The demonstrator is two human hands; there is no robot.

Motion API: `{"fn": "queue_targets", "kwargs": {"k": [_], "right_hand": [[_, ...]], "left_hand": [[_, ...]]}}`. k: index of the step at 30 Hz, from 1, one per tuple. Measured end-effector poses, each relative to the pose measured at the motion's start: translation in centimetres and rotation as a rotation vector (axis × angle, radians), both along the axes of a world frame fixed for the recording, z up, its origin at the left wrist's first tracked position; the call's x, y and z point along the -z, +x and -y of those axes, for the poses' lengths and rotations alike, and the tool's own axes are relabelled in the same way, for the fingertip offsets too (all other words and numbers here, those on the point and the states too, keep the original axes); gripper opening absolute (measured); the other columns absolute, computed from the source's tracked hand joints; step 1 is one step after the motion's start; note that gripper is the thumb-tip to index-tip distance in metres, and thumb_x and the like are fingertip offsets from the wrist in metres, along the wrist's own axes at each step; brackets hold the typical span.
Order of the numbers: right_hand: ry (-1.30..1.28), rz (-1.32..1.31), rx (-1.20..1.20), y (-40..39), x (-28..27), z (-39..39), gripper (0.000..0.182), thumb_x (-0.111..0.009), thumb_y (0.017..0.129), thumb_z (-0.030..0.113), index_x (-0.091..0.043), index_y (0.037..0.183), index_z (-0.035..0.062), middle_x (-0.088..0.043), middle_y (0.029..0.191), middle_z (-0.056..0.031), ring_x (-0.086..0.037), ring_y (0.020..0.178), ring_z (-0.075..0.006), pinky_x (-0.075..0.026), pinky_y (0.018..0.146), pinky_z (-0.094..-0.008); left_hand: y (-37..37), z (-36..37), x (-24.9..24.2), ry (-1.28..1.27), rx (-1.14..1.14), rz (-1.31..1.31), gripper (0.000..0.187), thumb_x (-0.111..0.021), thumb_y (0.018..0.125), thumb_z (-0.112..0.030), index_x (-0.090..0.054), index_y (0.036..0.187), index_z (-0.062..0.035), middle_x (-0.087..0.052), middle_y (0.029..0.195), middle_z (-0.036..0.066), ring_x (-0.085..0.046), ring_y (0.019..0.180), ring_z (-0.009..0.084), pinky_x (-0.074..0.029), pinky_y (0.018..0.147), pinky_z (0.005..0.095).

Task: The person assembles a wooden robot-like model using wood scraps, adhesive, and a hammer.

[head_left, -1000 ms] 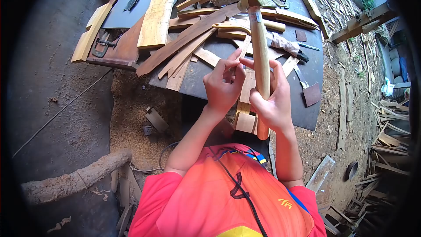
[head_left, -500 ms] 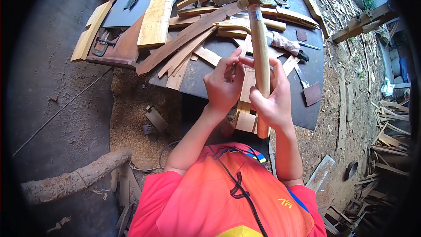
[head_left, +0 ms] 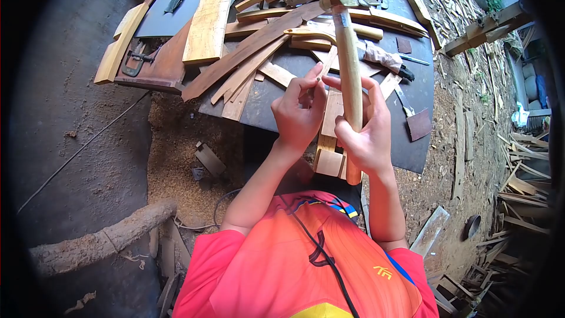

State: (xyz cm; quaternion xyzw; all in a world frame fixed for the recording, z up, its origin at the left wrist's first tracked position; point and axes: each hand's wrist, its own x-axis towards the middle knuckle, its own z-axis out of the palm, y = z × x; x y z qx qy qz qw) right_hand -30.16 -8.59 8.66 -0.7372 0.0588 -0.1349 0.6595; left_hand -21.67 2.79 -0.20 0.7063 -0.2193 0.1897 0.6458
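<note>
Right hand: the right hand (head_left: 368, 126) is closed around the lower handle of the hammer (head_left: 349, 70), thumb along the wood, the head up and away from the body.
Left hand: the left hand (head_left: 297, 109) has its fingertips together, apparently pinching a small piece (head_left: 319, 79), too tiny to identify.
Hammer position: in front of the chest, above the table's near edge, its handle crossing over the pale wood blocks (head_left: 329, 164).
Good handling: a light but sure pinch suits something so small, and a firm hold on the handle matters, since the heavy end is uppermost and could tip. The right index finger reaches close to the left fingertips, so slow finger movements would be safest.
Tabletop: the dark table (head_left: 400, 152) bears crowded strips, including a long brown board (head_left: 253, 47) and a broad pale plank (head_left: 210, 17). A brown square sheet (head_left: 418, 125) lies near the right side.
Clamp: a C-clamp (head_left: 133, 65) sits at the left.
Room: shavings (head_left: 168, 147) cover the ground; a rough log (head_left: 106, 232) lies at lower left, and wood scraps (head_left: 524, 203) heap up at right.
</note>
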Motion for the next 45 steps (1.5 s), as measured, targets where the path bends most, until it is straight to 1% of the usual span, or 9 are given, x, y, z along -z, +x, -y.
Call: {"fn": "queue_targets", "kwargs": {"k": [4,5,7,14,17,20,23,41,45], "right_hand": [[0.091,-0.131,0.068,-1.6,-2.4,-0.2,0.056,-0.062,0.087,-0.005,-0.048,0.142,-0.0025,-0.076,0.121,-0.0126,-0.071,0.082,-0.0126,-0.057,0.066,-0.0273],[0.135,-0.111,0.069,-2.3,-2.6,-0.1,0.055,-0.065,0.092,-0.002,-0.049,0.144,-0.0034,-0.076,0.109,-0.0088,-0.065,0.067,-0.0079,-0.050,0.054,-0.0232],[0.143,-0.141,0.033,-4.0,-3.4,0.6,0.058,-0.067,0.094,-0.001,-0.049,0.148,-0.0047,-0.072,0.103,-0.0071,-0.062,0.065,-0.0065,-0.046,0.052,-0.0215],[0.188,-0.251,-0.010,-8.4,-5.4,0.7,0.065,-0.070,0.090,0.003,-0.050,0.150,-0.0109,-0.068,0.101,-0.0081,-0.063,0.087,-0.0105,-0.050,0.078,-0.0261],[0.219,-0.274,-0.007,-8.8,-5.5,0.5,0.064,-0.070,0.090,0.005,-0.051,0.149,-0.0115,-0.068,0.100,-0.0078,-0.062,0.086,-0.0103,-0.050,0.076,-0.0260],[0.237,-0.276,-0.004,-9.0,-5.3,0.3,0.064,-0.070,0.091,0.004,-0.051,0.150,-0.0112,-0.068,0.099,-0.0074,-0.062,0.085,-0.0097,-0.049,0.074,-0.0257],[0.229,-0.288,-0.008,-8.9,-5.0,0.3,0.063,-0.070,0.091,0.003,-0.052,0.150,-0.0108,-0.068,0.098,-0.0068,-0.061,0.082,-0.0088,-0.048,0.072,-0.0251],[0.298,-0.394,-0.055,-9.1,-4.9,-0.1,0.066,-0.069,0.094,0.006,-0.048,0.155,-0.0116,-0.066,0.094,-0.0060,-0.056,0.062,-0.0051,-0.044,0.056,-0.0222],[0.325,-0.323,-0.093,-9.5,-5.0,-0.1,0.065,-0.068,0.095,0.005,-0.049,0.155,-0.0102,-0.066,0.093,-0.0048,-0.055,0.059,-0.0044,-0.043,0.054,-0.0218]], "left_hand": [[0.2,0.4,0.5,-0.057,-0.023,-0.009,0.012,-0.077,0.094,0.000,-0.065,0.092,-0.0007,-0.082,0.116,0.019,-0.064,0.055,0.0058,-0.051,0.052,0.0243],[0.2,0.4,0.6,-0.055,-0.027,-0.006,0.013,-0.077,0.093,0.000,-0.064,0.091,-0.0008,-0.082,0.116,0.019,-0.065,0.055,0.0060,-0.051,0.052,0.0243],[0.2,0.0,0.4,-0.008,-0.009,0.015,0.012,-0.073,0.098,-0.001,-0.063,0.092,0.0009,-0.081,0.118,0.021,-0.071,0.060,0.0081,-0.054,0.052,0.0237],[0.3,0.1,0.9,-0.003,0.000,0.030,0.011,-0.071,0.100,-0.001,-0.063,0.093,0.0019,-0.080,0.119,0.023,-0.074,0.064,0.0094,-0.055,0.050,0.0230],[0.2,0.6,1.0,-0.066,-0.026,-0.015,0.014,-0.075,0.094,0.000,-0.063,0.089,-0.0014,-0.082,0.118,0.018,-0.060,0.053,0.0046,-0.049,0.051,0.0235],[0.0,0.3,1.0,-0.014,0.008,-0.001,0.011,-0.070,0.102,-0.003,-0.062,0.095,0.0015,-0.079,0.121,0.023,-0.074,0.062,0.0092,-0.056,0.050,0.0233],[-0.2,0.8,0.8,-0.100,-0.029,-0.068,0.015,-0.076,0.096,-0.003,-0.062,0.091,-0.0013,-0.082,0.118,0.018,-0.057,0.052,0.0042,-0.048,0.051,0.0233],[0.2,0.7,1.0,-0.019,-0.097,0.052,0.014,-0.078,0.092,0.002,-0.064,0.091,-0.0006,-0.082,0.114,0.017,-0.067,0.056,0.0074,-0.053,0.053,0.0245],[0.1,0.4,1.2,-0.009,-0.081,0.079,0.008,-0.076,0.096,0.002,-0.068,0.098,0.0020,-0.082,0.108,0.021,-0.075,0.060,0.0128,-0.056,0.051,0.0260]]}}
